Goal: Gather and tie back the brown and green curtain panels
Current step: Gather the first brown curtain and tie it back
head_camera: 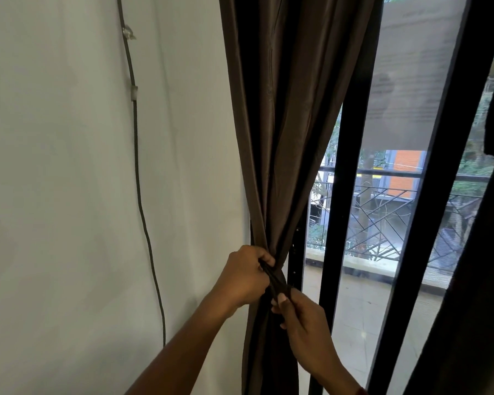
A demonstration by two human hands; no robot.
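Note:
A brown curtain panel hangs beside the window, bunched into a narrow waist low down. A dark tie-back band crosses the bunch at that waist. My left hand grips the band's upper end against the curtain's left side. Just below and to the right, my right hand pinches the band's lower end between thumb and fingers. Below the hands the curtain falls straight down. No green panel can be made out; a dark fabric edge fills the lower right.
A pale wall lies to the left, with a thin cable clipped down it. Black window frames stand right of the curtain. Through the glass are a balcony railing and buildings.

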